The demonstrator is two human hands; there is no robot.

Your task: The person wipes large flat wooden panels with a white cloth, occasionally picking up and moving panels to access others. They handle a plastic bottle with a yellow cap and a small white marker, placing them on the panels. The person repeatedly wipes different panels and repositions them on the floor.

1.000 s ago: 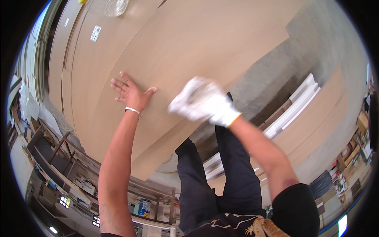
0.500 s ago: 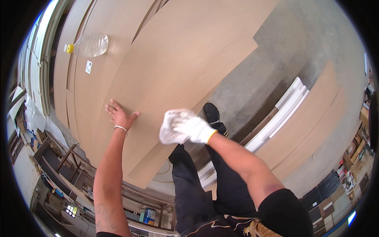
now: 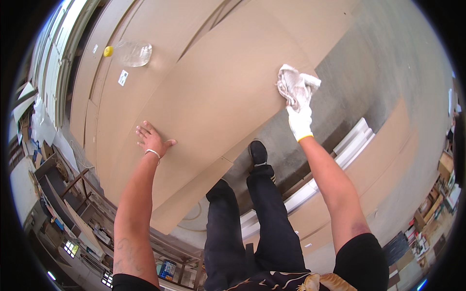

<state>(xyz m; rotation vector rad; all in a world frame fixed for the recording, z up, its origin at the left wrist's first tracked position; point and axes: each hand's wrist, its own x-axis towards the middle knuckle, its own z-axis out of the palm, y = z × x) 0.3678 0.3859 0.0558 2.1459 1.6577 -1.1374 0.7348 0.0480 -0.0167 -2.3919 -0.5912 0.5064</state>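
Cloth (image 3: pixel 294 83), crumpled white (probably soft, light), suits gripping by gathered folds; white-gloved right hand (image 3: pixel 300 119) clutches it, bare left hand (image 3: pixel 155 143) splays its fingers.

The rag (image 3: pixel 293 86) in the grip is crumpled, matt cloth; the work glove (image 3: pixel 300 124) behind it, matt fabric. Left of the grip, the panel (image 3: pixel 218 92) looks like smooth, matt wood; farther left, the bottle (image 3: pixel 133 53) is clear, glossy plastic.

Two hands (image 3: pixel 153 142) (image 3: pixel 299 120) (one gloved), one rag (image 3: pixel 293 86), one bottle (image 3: pixel 135 54)
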